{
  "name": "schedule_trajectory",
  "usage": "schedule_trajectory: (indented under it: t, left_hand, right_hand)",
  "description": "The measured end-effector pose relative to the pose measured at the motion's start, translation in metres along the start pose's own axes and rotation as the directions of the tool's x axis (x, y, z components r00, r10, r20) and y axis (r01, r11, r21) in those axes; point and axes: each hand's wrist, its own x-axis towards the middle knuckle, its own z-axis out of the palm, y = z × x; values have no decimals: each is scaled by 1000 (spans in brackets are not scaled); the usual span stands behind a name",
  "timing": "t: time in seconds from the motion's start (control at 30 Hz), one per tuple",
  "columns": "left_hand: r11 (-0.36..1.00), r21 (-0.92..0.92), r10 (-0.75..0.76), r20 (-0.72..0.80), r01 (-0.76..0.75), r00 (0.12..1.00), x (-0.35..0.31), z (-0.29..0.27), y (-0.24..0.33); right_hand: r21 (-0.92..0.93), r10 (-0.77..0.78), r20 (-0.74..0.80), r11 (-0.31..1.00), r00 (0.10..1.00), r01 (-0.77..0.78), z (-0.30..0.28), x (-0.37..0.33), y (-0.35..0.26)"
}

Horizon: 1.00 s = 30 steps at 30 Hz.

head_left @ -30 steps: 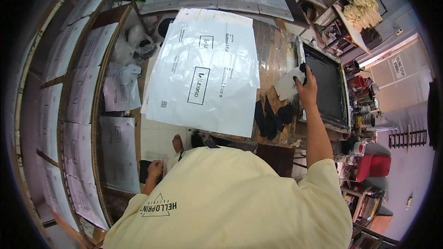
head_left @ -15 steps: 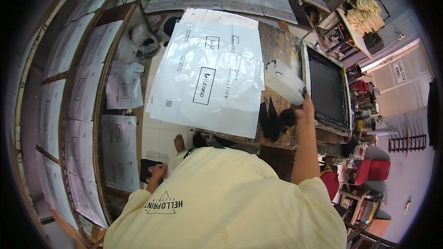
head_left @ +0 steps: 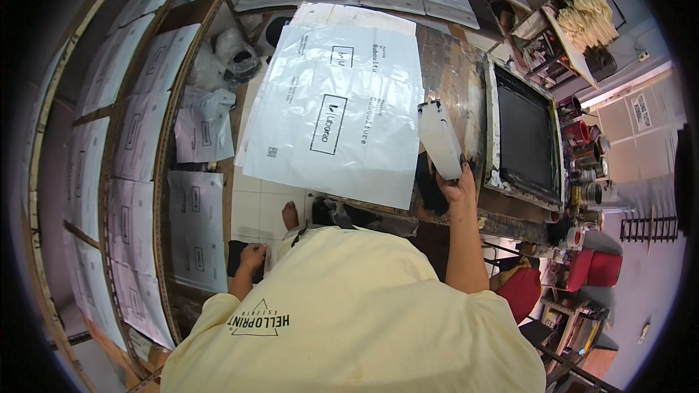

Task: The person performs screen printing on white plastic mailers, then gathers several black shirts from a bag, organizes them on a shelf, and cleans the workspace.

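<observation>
My right hand (head_left: 457, 188) grips the lower end of a long white squeegee (head_left: 439, 137) and holds it upright over the ink-stained worktable (head_left: 451, 65). It is between a large white printed plastic sheet (head_left: 335, 109) on the left and a framed black printing screen (head_left: 524, 135) on the right. My left hand (head_left: 253, 256) is low at my side with its fingers curled over a small black object (head_left: 236, 268) beside the drying rack. My yellow shirt hides the table's near edge.
Rack shelves (head_left: 196, 225) with several printed white sheets curve along the left and the top. Crumpled plastic bags (head_left: 226, 54) lie on the tiled floor. Ink tins (head_left: 586, 175), a red stool (head_left: 597, 269) and a shelf of pale bundles (head_left: 590, 14) stand on the right.
My right hand has come away from the screen frame's left edge, down and toward me, with the squeegee in it. My left hand has stayed on the black object.
</observation>
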Motion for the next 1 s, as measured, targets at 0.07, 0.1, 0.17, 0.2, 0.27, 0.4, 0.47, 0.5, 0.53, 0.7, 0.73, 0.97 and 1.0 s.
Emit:
schedule_trajectory:
  t: [0.07,0.1,0.17,0.2,0.27,0.4,0.47,0.5,0.53,0.7,0.73,0.97,1.0]
  left_hand:
    - [1000,2,-7,7,7,1000,-2,-1,6]
    - [1000,24,5,-6,-5,1000,-3,0,7]
    - [997,68,32,-29,-30,999,-8,4,7]
    - [995,82,58,-31,-55,998,-4,7,0]
    - [990,102,104,-37,-100,994,-1,12,-7]
    - [991,-23,131,41,-130,990,-9,16,-3]
    - [988,-65,143,52,-140,988,-12,18,-2]
    - [987,-80,139,29,-136,990,-12,19,-5]
    - [987,-95,134,6,-133,991,-12,17,-9]
    - [996,-31,90,26,-89,996,-11,11,4]
    - [996,-8,91,4,-91,996,-15,12,8]
    - [996,-11,85,-137,-87,987,-3,29,-26]
    - [994,-38,98,-122,-104,988,-4,27,-18]
  right_hand:
    - [31,-20,18,999,1000,19,3,-4,1]
    - [52,-44,25,998,999,42,7,-7,2]
    - [83,-57,113,995,992,48,4,-5,0]
    - [98,-49,192,995,980,31,-3,0,-3]
    - [103,-5,261,994,965,-23,-9,5,-8]
    - [44,63,293,996,954,-79,-16,12,-15]
    - [36,66,306,996,950,-81,-18,14,-18]
    - [50,74,295,994,953,-93,-16,14,-17]
    - [57,62,258,995,964,-79,-14,14,-17]
    - [13,-26,75,1000,997,25,-13,27,-20]
    - [-8,-28,67,1000,997,29,-12,28,-22]
    - [-188,-77,73,978,994,89,-2,62,-47]
    - [-323,-178,32,929,983,179,0,67,-61]
